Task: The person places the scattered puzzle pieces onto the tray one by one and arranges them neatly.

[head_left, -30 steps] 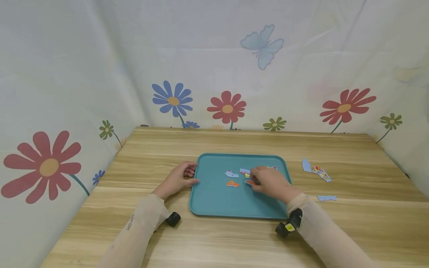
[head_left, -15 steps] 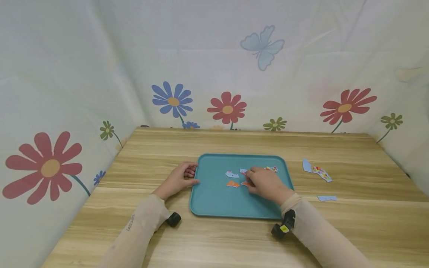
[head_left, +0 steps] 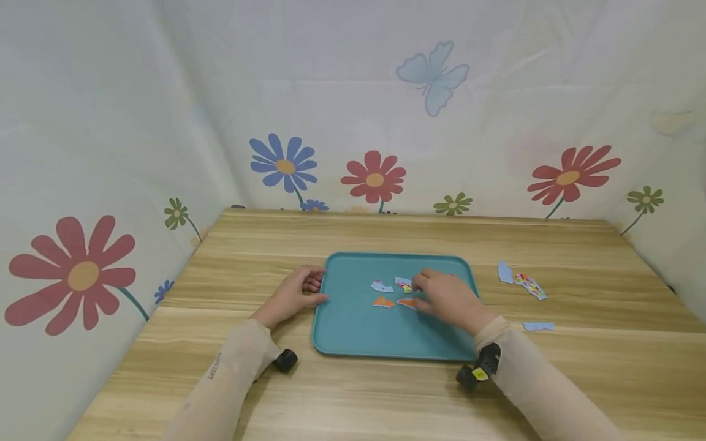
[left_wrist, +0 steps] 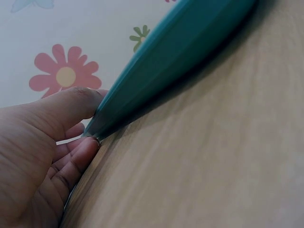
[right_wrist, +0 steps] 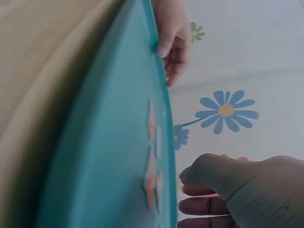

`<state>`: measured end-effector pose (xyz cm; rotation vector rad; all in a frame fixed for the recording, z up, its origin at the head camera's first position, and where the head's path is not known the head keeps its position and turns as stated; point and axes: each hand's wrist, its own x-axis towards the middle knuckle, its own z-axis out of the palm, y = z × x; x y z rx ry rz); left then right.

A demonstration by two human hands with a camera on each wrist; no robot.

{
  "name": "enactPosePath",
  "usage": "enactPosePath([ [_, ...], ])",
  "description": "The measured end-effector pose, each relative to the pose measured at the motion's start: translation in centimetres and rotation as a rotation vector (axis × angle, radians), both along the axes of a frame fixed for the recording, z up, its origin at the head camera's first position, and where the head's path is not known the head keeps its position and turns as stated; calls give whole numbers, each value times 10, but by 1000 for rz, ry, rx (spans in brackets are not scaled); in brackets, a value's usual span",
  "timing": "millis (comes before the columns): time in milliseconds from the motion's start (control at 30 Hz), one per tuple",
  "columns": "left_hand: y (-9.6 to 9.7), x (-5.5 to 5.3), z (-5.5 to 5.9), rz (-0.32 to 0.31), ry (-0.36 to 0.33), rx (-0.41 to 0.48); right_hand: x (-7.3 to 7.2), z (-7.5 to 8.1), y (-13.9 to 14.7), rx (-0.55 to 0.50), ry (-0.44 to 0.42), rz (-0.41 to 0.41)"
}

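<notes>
A teal tray (head_left: 353,334) lies on the wooden table. My left hand (head_left: 292,297) holds its left edge, the thumb at the rim and the other fingers bent beside it; the left wrist view shows fingertips against the outer wall. Over the tray's right half, my right hand (head_left: 449,300) hovers with relaxed, parted fingers, its thumb beside an orange puzzle piece (head_left: 406,302). Left of that lies another orange piece (head_left: 383,302). Behind them are a pale blue piece (head_left: 381,286) and a multicoloured piece (head_left: 403,283). The right hand mostly covers a further piece.
Right of the tray, on the table (head_left: 579,367), lie a blue piece (head_left: 504,272), a speckled multicoloured piece (head_left: 529,286) and a flat blue strip (head_left: 537,326). A flower-printed curtain (head_left: 331,92) hangs behind and to the left.
My right hand moved left with the right orange piece, let it go next to the other orange one, then drew back a little to the right. My left hand stays put.
</notes>
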<state>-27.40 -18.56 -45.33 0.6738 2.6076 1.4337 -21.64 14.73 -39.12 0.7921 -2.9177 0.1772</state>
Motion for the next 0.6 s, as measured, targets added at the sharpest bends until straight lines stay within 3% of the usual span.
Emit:
enactPosePath([
  [333,0,3,2,-7,0,-3,2,13,20,-46,120,42],
  [600,-1,4,2,-7,-2,-11,10,27,37,-76,150,44],
])
